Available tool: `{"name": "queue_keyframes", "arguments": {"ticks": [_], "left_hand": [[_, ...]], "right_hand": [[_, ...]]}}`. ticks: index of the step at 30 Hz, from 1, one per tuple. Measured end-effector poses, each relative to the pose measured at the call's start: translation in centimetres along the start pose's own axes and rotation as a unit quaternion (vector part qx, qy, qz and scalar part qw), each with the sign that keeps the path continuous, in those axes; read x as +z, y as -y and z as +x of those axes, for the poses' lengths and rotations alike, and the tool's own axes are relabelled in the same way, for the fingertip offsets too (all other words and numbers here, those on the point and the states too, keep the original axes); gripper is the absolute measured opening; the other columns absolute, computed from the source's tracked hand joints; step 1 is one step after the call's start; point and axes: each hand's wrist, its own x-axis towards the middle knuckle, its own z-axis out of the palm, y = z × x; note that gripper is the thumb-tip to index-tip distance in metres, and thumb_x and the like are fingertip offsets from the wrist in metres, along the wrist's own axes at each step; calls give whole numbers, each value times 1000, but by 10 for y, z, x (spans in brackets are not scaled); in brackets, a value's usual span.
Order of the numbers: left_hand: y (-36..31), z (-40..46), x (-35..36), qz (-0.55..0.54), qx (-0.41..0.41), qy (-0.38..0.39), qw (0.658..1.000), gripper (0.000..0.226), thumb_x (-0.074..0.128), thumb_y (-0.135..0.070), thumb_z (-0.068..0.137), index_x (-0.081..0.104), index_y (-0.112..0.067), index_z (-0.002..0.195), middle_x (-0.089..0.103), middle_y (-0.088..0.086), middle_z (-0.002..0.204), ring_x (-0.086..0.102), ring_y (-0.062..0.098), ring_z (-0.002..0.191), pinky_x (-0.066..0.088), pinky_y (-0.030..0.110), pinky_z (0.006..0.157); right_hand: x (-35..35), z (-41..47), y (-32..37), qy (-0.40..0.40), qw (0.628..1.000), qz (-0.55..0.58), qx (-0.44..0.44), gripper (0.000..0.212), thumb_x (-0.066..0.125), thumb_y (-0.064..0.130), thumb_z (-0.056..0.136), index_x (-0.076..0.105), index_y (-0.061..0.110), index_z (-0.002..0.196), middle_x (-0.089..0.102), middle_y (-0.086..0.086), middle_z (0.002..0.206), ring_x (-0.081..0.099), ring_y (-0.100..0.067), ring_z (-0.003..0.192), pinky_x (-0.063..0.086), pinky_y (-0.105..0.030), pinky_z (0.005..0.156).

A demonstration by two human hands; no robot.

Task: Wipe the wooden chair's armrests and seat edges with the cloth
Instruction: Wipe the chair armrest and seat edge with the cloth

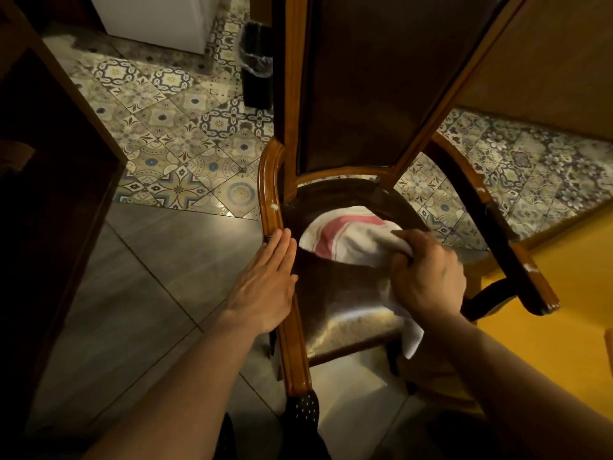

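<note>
A wooden chair with a dark padded back (358, 94) and shiny dark seat (345, 313) stands right below me. My left hand (265, 287) lies flat, fingers together, on the left armrest (270, 194). My right hand (428, 277) grips a white cloth with a pink stripe (345, 237), bunched over the right side of the seat, with one end hanging past the seat's right edge. The right armrest (517, 254) runs free beside that hand and shows white chipped spots.
A black bin with a plastic liner (257, 64) stands on the patterned floor tiles behind the chair's left side. A dark wooden cabinet (49, 194) fills the left. A yellow surface (564, 343) lies to the right, and a white appliance (159, 21) stands at the back.
</note>
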Motion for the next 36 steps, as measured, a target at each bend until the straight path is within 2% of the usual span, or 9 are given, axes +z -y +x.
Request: {"name": "queue_keyframes", "arguments": {"ticks": [6, 9, 13, 16, 20, 27, 30, 34, 36], "left_hand": [[-19, 2, 14, -58, -88, -38, 994, 71, 9, -52, 99, -14, -14, 154, -26, 5, 163, -32, 18, 146, -12, 37, 121], [-24, 7, 25, -47, -144, -59, 987, 75, 7, -55, 99, -13, -11, 156, -24, 9, 164, -31, 20, 147, -6, 41, 123], [-32, 8, 26, -60, -156, -93, 981, 75, 13, -55, 101, -4, -9, 158, -14, 10, 166, -22, 20, 151, -3, 41, 123], [-40, 5, 27, -67, -147, -100, 982, 76, 15, -57, 101, -1, -10, 158, -12, 8, 167, -20, 19, 151, -2, 41, 123], [-41, 3, 27, -79, -150, -106, 980, 75, 24, -56, 102, 4, -12, 159, -9, 7, 167, -16, 17, 152, 3, 41, 123], [-39, 4, 26, -84, -147, -99, 981, 76, 26, -54, 102, 1, -11, 159, -13, 7, 167, -15, 19, 152, 4, 42, 125], [-38, 5, 25, -84, -144, -99, 981, 77, 29, -53, 101, 3, -9, 159, -9, 9, 168, -11, 21, 153, 8, 41, 122], [-37, 6, 25, -79, -148, -91, 982, 78, 32, -53, 101, 6, -8, 159, -6, 10, 168, -7, 22, 154, 7, 40, 120], [-37, 6, 25, -77, -150, -87, 982, 78, 33, -54, 101, 7, -8, 159, -4, 9, 168, -5, 22, 154, 6, 40, 120]], "right_hand": [[30, 55, 27, -9, 997, 78, 6, 30, 55, 20, 85, 65, 28, 112, 67, -3, 102, 62, -32, 90, 39, -34, 66], [62, 82, 56, 14, 993, 104, -51, 40, 54, 17, 83, 64, 29, 120, 63, -2, 112, 60, -32, 97, 35, -34, 69], [84, 92, 83, 57, 972, 102, -205, 61, 59, 10, 82, 52, 35, 137, 54, 0, 135, 49, -29, 118, 49, -41, 77], [99, 87, 84, 152, 927, 17, -343, 67, 64, 14, 88, 40, 37, 146, 34, 0, 156, 33, -28, 135, 50, -46, 86], [118, 89, 73, 254, 837, -99, -474, 70, 50, 16, 97, 15, 36, 155, 6, 4, 165, 8, -25, 149, 48, -43, 95], [132, 120, 72, 259, 790, -153, -535, 72, 44, 20, 101, 0, 36, 155, -3, 6, 165, 4, -25, 150, 43, -47, 101], [141, 132, 75, 246, 798, -169, -524, 82, 47, 12, 96, -5, 37, 154, -5, 6, 165, 5, -27, 149, 42, -49, 101], [153, 161, 94, 223, 816, -193, -497, 83, 31, 5, 88, -9, 37, 154, -7, 7, 165, 7, -30, 149, 50, -48, 95], [157, 178, 104, 213, 823, -204, -486, 82, 43, 11, 95, -7, 36, 154, -6, 5, 165, 6, -32, 149, 52, -48, 92]]}}
